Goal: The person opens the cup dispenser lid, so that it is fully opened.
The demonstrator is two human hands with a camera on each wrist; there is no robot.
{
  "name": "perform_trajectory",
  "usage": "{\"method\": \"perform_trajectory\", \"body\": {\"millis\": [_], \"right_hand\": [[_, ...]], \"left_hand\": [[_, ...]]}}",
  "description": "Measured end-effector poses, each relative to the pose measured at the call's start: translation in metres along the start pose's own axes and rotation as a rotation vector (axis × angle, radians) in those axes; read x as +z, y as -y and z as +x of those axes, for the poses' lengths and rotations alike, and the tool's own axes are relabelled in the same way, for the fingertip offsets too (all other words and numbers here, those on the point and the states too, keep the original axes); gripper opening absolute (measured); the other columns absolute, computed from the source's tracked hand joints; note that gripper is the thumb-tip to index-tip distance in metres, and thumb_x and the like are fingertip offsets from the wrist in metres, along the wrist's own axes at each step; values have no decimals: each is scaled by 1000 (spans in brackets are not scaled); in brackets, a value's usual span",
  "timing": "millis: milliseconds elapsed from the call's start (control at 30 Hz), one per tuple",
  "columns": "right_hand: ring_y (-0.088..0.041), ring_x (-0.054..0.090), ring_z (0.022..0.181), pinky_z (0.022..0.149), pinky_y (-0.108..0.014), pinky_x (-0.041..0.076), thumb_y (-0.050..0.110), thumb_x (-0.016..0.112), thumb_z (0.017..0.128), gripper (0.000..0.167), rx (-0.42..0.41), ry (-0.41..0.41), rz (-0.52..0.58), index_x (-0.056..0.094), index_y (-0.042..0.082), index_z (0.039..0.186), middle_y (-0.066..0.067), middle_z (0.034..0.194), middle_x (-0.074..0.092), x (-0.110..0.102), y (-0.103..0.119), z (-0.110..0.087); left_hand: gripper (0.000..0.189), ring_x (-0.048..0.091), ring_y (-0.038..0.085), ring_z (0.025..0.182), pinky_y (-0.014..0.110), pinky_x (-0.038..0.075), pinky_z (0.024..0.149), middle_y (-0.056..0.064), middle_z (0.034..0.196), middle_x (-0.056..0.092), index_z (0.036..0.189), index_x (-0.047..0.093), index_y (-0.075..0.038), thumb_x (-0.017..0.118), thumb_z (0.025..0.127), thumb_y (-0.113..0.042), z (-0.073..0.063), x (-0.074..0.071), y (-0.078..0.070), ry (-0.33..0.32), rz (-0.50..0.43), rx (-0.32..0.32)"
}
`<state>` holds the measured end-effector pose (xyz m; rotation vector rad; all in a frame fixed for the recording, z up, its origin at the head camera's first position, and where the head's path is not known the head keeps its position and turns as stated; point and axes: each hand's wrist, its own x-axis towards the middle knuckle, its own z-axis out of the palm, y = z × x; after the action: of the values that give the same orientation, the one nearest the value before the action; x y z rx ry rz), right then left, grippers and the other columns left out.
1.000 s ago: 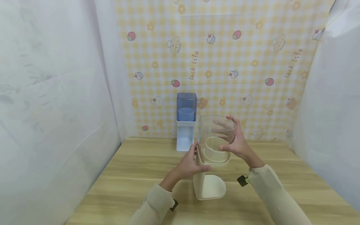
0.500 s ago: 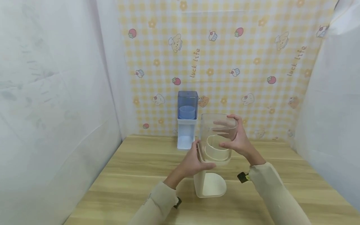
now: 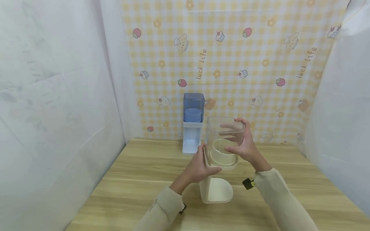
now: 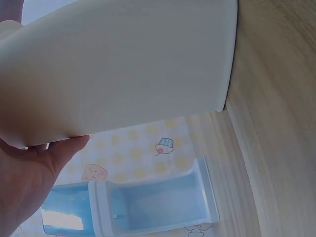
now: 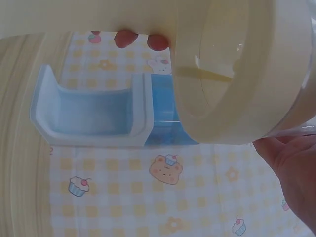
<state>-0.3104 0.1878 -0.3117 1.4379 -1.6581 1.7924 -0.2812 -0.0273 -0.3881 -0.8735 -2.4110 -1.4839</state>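
In the head view a cream dispenser stand [image 3: 204, 189] stands upright on the wooden table, with a rounded base. Its top carries a clear box-shaped cover [image 3: 215, 128], through which a cream ring [image 3: 224, 152] shows. My left hand [image 3: 195, 166] grips the cream collar at the left, thumb across the front. From the right, my right hand [image 3: 245, 144] holds the clear cover, thumb in front and fingers spread along the far side. Seen from the left wrist, the stand's smooth back [image 4: 138, 69] fills the upper part, with left fingers against it. The right wrist view shows the collar's underside [image 5: 232, 118].
Behind and slightly left stands a similar dispenser [image 3: 192, 125], white below with a blue see-through cover, near the table's back edge. A checked, printed cloth [image 3: 260, 48] hangs behind the table [image 3: 138, 183]. White sheets [image 3: 57, 112] close off both sides.
Both hands keep their holds on the dispenser. My left hand has shifted slightly right, its thumb reaching farther across the front. The head view has tilted a little.
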Motion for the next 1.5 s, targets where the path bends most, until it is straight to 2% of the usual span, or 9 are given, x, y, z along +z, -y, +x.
{"method": "perform_trajectory", "body": {"millis": [167, 400, 567, 800, 1133, 1300, 1500], "right_hand": [[-33, 66, 110, 90, -44, 55, 11, 87, 75, 94, 0, -11, -14, 22, 10, 142, -20, 135, 56, 4, 0, 1], [-35, 66, 107, 88, -44, 56, 5, 87, 73, 93, -24, -17, -30, 23, 5, 140, -30, 134, 53, 5, 1, 2], [-32, 66, 107, 87, -41, 56, 1, 87, 71, 93, -7, -28, -53, 24, 4, 139, -34, 133, 51, 6, 4, 2], [-30, 66, 108, 86, -39, 56, -7, 86, 67, 96, 17, -41, -86, 25, 3, 140, -33, 134, 51, 6, 6, 2], [-26, 64, 113, 87, -37, 55, -15, 83, 60, 97, -20, -66, -72, 26, -1, 137, -20, 136, 54, 6, 7, 2], [-29, 64, 112, 87, -36, 55, -17, 83, 58, 97, -46, -72, -76, 26, -5, 136, -25, 134, 53, 6, 7, 3], [-30, 63, 112, 87, -34, 56, -11, 86, 58, 98, -89, -76, -118, 25, -9, 134, -28, 134, 52, 5, 5, 3]], "left_hand": [[112, 60, 18, 106, 34, 50, 94, 14, 128, 53, 153, 14, 2, 74, 78, -56, -1, 0, 1, -26, 55, 4], [107, 61, 18, 104, 34, 51, 92, 14, 125, 55, 152, 17, 0, 70, 79, -57, -2, 6, 8, -81, 97, 44], [102, 61, 18, 101, 33, 52, 88, 14, 122, 56, 150, 21, -1, 68, 79, -57, -3, 7, 9, -99, 121, 66], [101, 61, 20, 103, 35, 52, 89, 14, 123, 57, 150, 20, -2, 67, 79, -56, -2, 8, 10, -101, 115, 61], [101, 60, 20, 100, 36, 53, 86, 14, 120, 57, 150, 20, -3, 63, 79, -60, -1, 11, 11, -123, 140, 65], [100, 61, 21, 100, 36, 53, 86, 13, 119, 57, 151, 20, -3, 64, 80, -58, -1, 10, 10, -114, 138, 52], [99, 61, 24, 104, 39, 52, 88, 15, 123, 56, 152, 18, -5, 62, 81, -59, -1, 9, 10, -111, 132, 51]]}}
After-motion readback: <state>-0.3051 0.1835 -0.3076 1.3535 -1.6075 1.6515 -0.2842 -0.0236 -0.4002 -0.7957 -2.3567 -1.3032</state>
